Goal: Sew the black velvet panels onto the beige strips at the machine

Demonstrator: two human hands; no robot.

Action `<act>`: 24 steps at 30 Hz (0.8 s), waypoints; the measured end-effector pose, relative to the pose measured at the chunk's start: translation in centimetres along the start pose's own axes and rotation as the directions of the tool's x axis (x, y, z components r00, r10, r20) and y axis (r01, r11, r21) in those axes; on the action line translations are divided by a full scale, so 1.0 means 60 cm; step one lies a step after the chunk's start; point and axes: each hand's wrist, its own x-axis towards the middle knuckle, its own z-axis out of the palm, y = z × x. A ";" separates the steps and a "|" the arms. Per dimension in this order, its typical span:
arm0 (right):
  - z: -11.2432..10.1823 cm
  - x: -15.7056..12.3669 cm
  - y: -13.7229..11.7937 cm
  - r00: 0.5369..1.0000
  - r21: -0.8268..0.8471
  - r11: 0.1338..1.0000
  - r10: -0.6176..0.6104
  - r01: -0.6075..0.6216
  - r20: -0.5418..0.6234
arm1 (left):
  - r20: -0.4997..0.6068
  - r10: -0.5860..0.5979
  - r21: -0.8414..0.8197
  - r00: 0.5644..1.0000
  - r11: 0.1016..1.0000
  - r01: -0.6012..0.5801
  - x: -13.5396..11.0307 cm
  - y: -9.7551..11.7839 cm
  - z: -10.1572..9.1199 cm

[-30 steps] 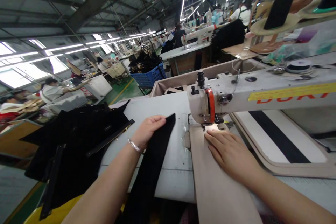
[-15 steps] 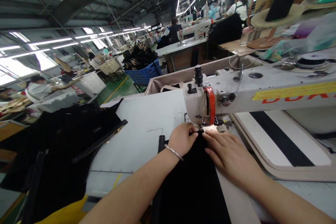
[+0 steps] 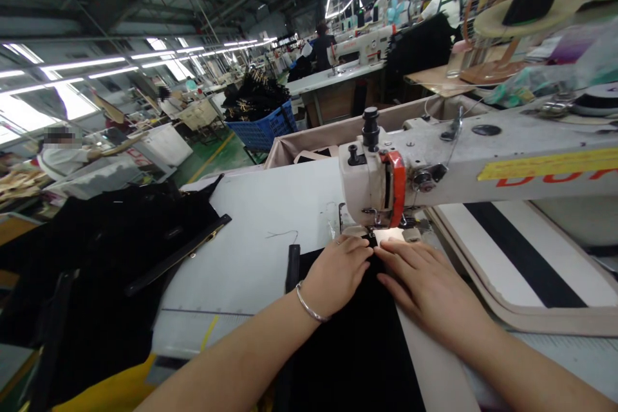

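My left hand (image 3: 338,275), with a silver bangle at the wrist, lies on a black fabric piece (image 3: 357,354), its fingertips close to the presser foot (image 3: 371,232). The fingers are stretched out and pressed down on the cloth. Flat beside it, my right hand (image 3: 422,277) rests with fingers extended over the black fabric's right edge and the pale pink material (image 3: 429,360) under it. Both hands are just in front of the sewing machine head (image 3: 362,183), whose lamp lights the stitching area. A black strip (image 3: 292,268) runs along the fabric's left side.
Black pieces with zipper-like strips (image 3: 106,257) are heaped on the left of the white table (image 3: 270,206). A pale panel with a black stripe (image 3: 524,254) lies under the machine arm. Beyond stand a blue crate (image 3: 263,129) and another sewing machine (image 3: 364,45).
My left hand has gone from a pinch at the fabric's edge to lying flatter on it, slightly lower. My right hand stays nearly in place. The view has shifted slightly.
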 end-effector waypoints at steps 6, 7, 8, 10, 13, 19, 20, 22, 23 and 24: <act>0.002 -0.001 -0.001 1.000 -0.007 1.000 0.022 -0.022 -0.011 | -0.016 0.015 0.007 1.000 1.000 -0.015 -0.004 -0.012 0.009; 0.002 -0.001 -0.001 1.000 -0.010 1.000 0.024 -0.024 -0.013 | -0.016 0.017 0.007 1.000 1.000 -0.017 -0.003 -0.014 0.011; 0.003 0.000 0.000 1.000 -0.011 1.000 0.025 -0.025 -0.014 | -0.016 0.018 0.006 1.000 1.000 -0.018 -0.001 -0.016 0.013; 0.004 0.004 0.000 1.000 -0.012 1.000 0.025 -0.026 -0.018 | -0.014 0.023 -0.001 1.000 1.000 -0.023 0.001 -0.018 0.015; 0.000 0.004 -0.003 0.999 -0.017 0.999 0.028 -0.029 -0.016 | -0.007 0.014 -0.004 1.000 1.000 -0.014 -0.002 -0.015 0.009; -0.030 -0.093 -0.047 0.995 -0.047 0.997 -0.072 0.069 -0.065 | 0.238 0.160 -0.065 0.958 0.987 -0.149 -0.092 0.056 -0.039; -0.037 -0.117 -0.057 0.988 -0.051 0.991 -0.125 0.121 -0.090 | 0.261 0.231 -0.066 0.937 0.973 -0.222 -0.115 0.072 -0.041; -0.050 -0.161 -0.074 0.969 -0.054 0.975 -0.219 0.214 -0.117 | 0.237 0.324 -0.017 0.916 0.944 -0.330 -0.157 0.097 -0.035; -0.054 -0.177 -0.080 0.963 -0.052 0.969 -0.244 0.240 -0.116 | 0.214 0.348 0.015 0.913 0.933 -0.360 -0.172 0.105 -0.029; -0.058 -0.189 -0.085 0.961 -0.049 0.968 -0.252 0.248 -0.111 | 0.186 0.357 0.042 0.915 0.928 -0.370 -0.184 0.110 -0.022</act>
